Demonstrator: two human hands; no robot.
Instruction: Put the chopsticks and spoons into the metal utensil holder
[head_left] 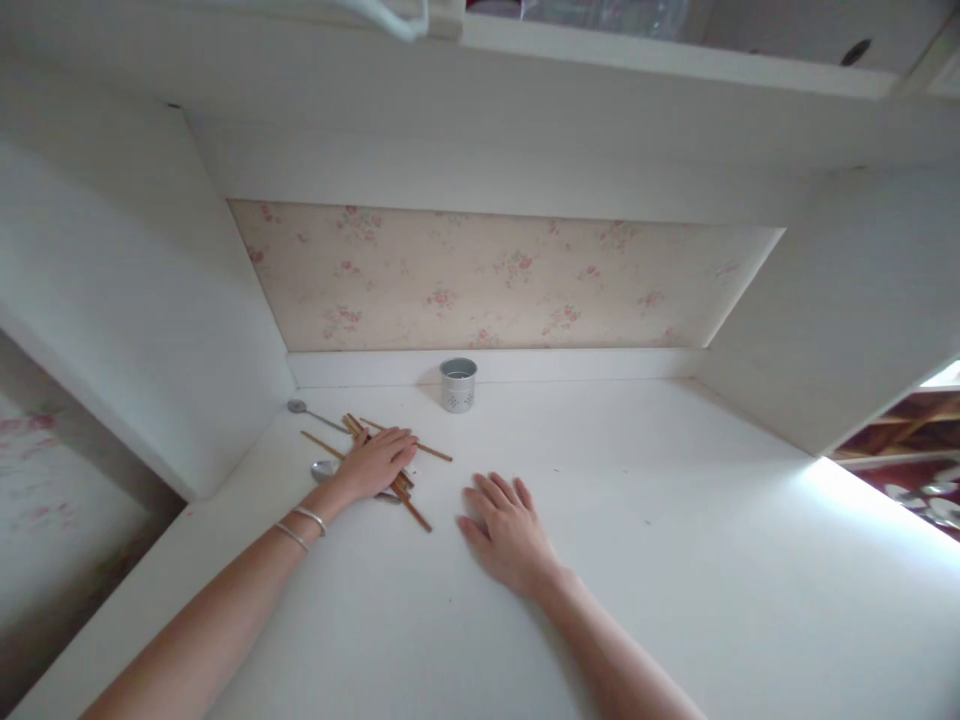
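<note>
My left hand (377, 463) rests over a loose pile of brown chopsticks (417, 514), its fingers laid across them and pointing right. Part of the pile is hidden under the palm. One spoon (324, 470) shows its bowl beside my left wrist, and another long-handled spoon (298, 406) lies farther back on the left. Palm down on the white tabletop, my right hand (511, 537) has its fingers spread and holds nothing. Behind both hands a grey metal utensil cup (458, 388) with small holes stands upright, touched by neither.
A white side panel (127, 250) rises at the left and another (840, 310) at the right. Low overhead runs a white shelf (480, 130). Flowered wallpaper (487, 280) covers the back wall. Small dark specks dot the white tabletop (675, 580).
</note>
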